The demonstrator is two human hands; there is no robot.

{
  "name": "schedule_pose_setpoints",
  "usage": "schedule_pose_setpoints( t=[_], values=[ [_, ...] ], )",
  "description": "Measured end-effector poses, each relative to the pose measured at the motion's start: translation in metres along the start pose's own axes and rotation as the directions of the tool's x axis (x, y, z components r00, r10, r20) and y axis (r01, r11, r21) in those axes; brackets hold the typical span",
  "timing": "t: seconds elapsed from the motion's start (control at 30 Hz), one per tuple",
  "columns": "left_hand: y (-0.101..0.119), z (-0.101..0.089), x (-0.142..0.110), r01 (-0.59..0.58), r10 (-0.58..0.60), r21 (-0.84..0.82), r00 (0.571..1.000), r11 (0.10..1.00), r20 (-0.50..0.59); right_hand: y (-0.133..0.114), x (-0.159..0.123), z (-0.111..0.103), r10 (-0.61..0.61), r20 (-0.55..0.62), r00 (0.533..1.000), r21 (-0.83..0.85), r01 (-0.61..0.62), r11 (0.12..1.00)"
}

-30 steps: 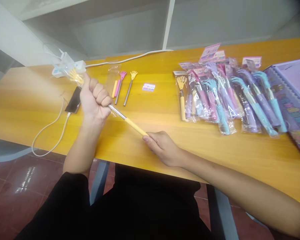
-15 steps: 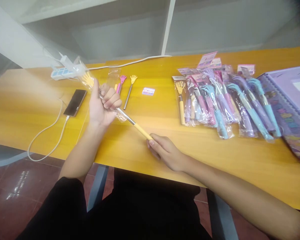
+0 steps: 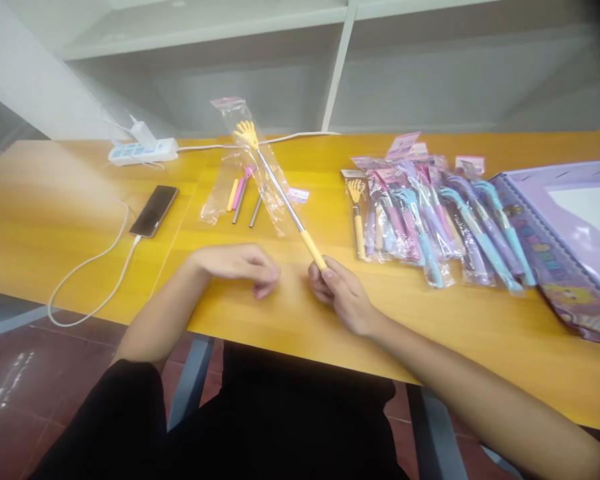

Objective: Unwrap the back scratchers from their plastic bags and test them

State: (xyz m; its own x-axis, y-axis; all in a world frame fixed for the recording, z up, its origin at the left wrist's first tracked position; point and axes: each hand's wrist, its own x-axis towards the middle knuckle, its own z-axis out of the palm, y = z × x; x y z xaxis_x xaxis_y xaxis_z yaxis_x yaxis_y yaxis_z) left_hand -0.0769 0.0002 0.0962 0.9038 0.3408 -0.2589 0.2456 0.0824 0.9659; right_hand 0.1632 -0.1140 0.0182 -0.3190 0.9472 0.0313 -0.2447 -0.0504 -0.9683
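My right hand (image 3: 341,293) is closed round the yellow handle of an extended yellow back scratcher (image 3: 280,192). The scratcher tilts up and away to the left, and a clear plastic sleeve (image 3: 240,127) still hangs over its claw end. My left hand (image 3: 240,262) rests low over the yellow table (image 3: 80,220), fingers loosely curled, holding nothing and apart from the scratcher. Behind it on the table lie a pink scratcher and a yellow scratcher (image 3: 240,190), both unwrapped, beside an empty clear bag (image 3: 215,197).
A row of packaged scratchers (image 3: 430,213) in purple, pink and blue lies at the right, next to a purple box (image 3: 570,240). At the left lies a phone (image 3: 154,211) on a white cable, with a power strip (image 3: 143,151) behind it. White shelves stand behind the table.
My left hand let go of the scratcher's shaft and dropped to the table. My right hand swung the scratcher upward and to the right, its sleeve now loose at the top.
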Motion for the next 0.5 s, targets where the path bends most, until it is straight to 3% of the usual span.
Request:
schedule_pose_setpoints(
  t=[0.03,0.07,0.13,0.2,0.33,0.5],
  values=[
    [0.004,0.002,-0.004,-0.045,0.046,-0.056,0.999,0.997,0.020,0.000,0.000,-0.001,-0.018,0.001,1.000,-0.020,0.018,1.000],
    [0.008,0.005,-0.007,-0.115,0.112,-0.122,0.993,0.986,-0.034,0.001,-0.001,-0.002,-0.036,0.003,0.999,-0.050,0.036,0.998],
    [0.010,0.009,-0.008,-0.261,0.204,-0.202,0.942,0.944,-0.265,0.002,-0.001,-0.003,-0.067,0.005,0.998,-0.122,0.067,0.990],
    [0.007,0.011,-0.004,-0.309,0.195,-0.200,0.874,0.930,-0.445,0.003,-0.002,-0.004,-0.085,0.011,0.996,-0.184,0.085,0.979],
    [-0.004,0.011,0.008,-0.271,0.117,-0.234,0.849,0.934,-0.515,0.002,-0.003,-0.004,-0.074,0.054,0.996,-0.228,0.085,0.970],
    [-0.015,0.021,0.025,-0.393,0.160,-0.277,0.782,0.877,-0.603,0.000,0.001,-0.003,0.022,0.120,0.992,-0.182,0.000,0.983]
  ],
)
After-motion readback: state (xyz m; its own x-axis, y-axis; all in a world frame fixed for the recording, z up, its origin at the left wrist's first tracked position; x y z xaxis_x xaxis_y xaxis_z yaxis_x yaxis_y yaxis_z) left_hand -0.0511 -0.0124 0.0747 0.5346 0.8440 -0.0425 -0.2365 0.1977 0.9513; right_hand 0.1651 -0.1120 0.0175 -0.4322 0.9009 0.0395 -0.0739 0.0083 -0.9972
